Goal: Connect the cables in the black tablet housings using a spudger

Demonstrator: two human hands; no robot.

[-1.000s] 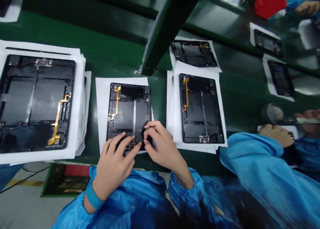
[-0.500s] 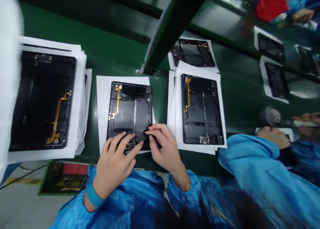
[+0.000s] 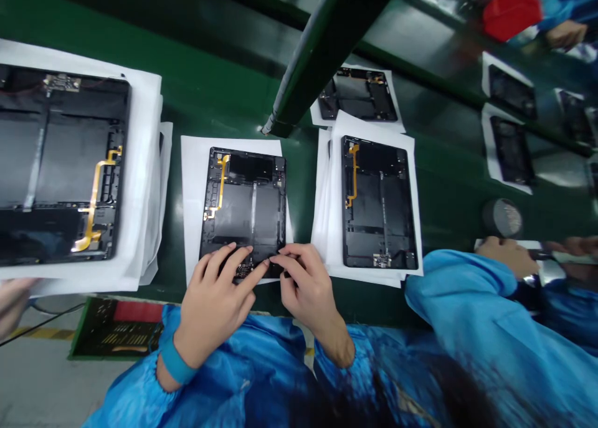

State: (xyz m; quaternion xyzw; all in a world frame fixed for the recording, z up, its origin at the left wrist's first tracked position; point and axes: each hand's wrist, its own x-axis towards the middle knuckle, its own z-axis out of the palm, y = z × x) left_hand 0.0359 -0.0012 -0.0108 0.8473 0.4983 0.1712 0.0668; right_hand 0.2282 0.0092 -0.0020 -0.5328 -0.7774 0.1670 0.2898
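Observation:
A black tablet back housing lies on a white sheet in front of me, with a gold flex cable along its left side. My left hand rests on its lower end, fingers spread around a small circuit board. At the lower right corner of the housing, my right hand has its fingers bent and drawn together. What lies between those fingertips is too small and dark to make out.
To the right, another housing lies on stacked white sheets. A larger-looking housing sits at left, with another person's hand below it. A green post rises behind. A co-worker's sleeve is at right.
The left-hand tablet housing now shows a silver strip, and another person's hand has appeared under its sheets. My right fingers have shifted slightly lower and curled; my left hand stays put.

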